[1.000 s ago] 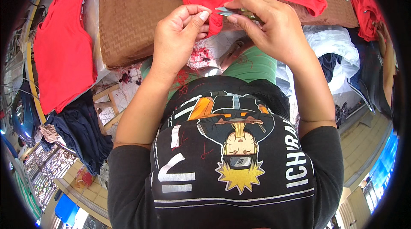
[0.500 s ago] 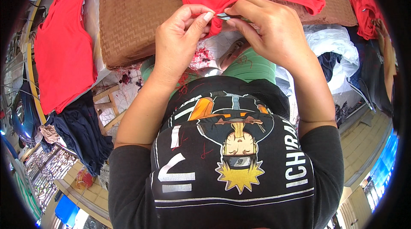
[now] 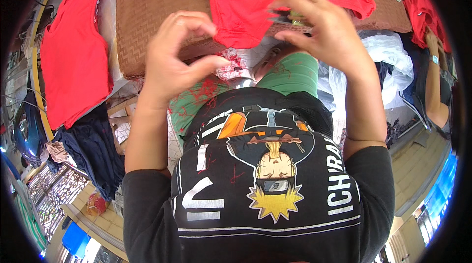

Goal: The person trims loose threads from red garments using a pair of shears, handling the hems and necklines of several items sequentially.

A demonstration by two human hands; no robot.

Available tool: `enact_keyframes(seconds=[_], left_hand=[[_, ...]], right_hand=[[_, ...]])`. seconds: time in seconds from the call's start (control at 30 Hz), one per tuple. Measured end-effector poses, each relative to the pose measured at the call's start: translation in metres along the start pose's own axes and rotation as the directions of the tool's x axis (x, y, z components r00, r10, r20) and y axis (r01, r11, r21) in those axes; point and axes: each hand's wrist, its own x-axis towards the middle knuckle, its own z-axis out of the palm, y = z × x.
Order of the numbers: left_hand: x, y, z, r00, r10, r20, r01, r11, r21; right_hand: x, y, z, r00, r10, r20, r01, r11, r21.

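Observation:
A red garment [image 3: 241, 4] lies over the brown bench, its lower part hanging past the near edge between my hands. My left hand [image 3: 169, 61] is to its left, off the cloth, with fingers curved, thumb apart and nothing in it. On the other side my right hand [image 3: 327, 29] holds small thread snips [image 3: 281, 18], smeared by motion. Something yellow-green shows beside the blades within that hand. A dark label on the garment is partly covered by my right fingers.
The bench has a brown patterned cover [image 3: 142, 27]. Left of it hangs a red sleeveless garment [image 3: 73, 66] above dark navy cloth [image 3: 91, 147]. A white plastic bag [image 3: 388, 56] stands at right, near another person's arm [image 3: 433, 76] touching red cloth. Red thread scraps litter my green-clad lap [image 3: 295, 73].
My hands have parted: the left let go of the red cloth and moved left, the right drew back to the right with the snips. The released cloth hangs flatter.

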Motion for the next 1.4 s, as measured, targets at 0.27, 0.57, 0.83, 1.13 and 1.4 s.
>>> enact_keyframes(seconds=[0.27,0.57,0.83,1.13,1.4], left_hand=[[0.003,-0.037,0.037,0.986,-0.070,-0.149,0.098,0.977,0.188],[0.036,0.005,0.056,0.920,0.120,-0.372,0.001,0.951,0.310],[0.053,-0.008,0.051,0.941,-0.201,-0.273,0.150,0.969,-0.194],[0.037,0.002,0.031,0.926,-0.341,0.163,0.361,0.672,-0.647],[0.030,-0.002,0.045,0.925,-0.364,-0.109,0.325,0.906,-0.270]], right_hand=[[0.009,0.022,0.049,0.993,0.051,-0.108,-0.024,0.970,0.243],[0.032,0.016,0.044,0.901,0.408,-0.147,-0.276,0.800,0.533],[0.032,0.009,0.026,0.926,0.316,-0.206,-0.144,0.801,0.580],[0.034,0.030,0.035,0.865,0.496,-0.076,-0.172,0.435,0.884],[0.026,0.017,0.021,0.869,0.495,0.009,-0.338,0.580,0.741]])
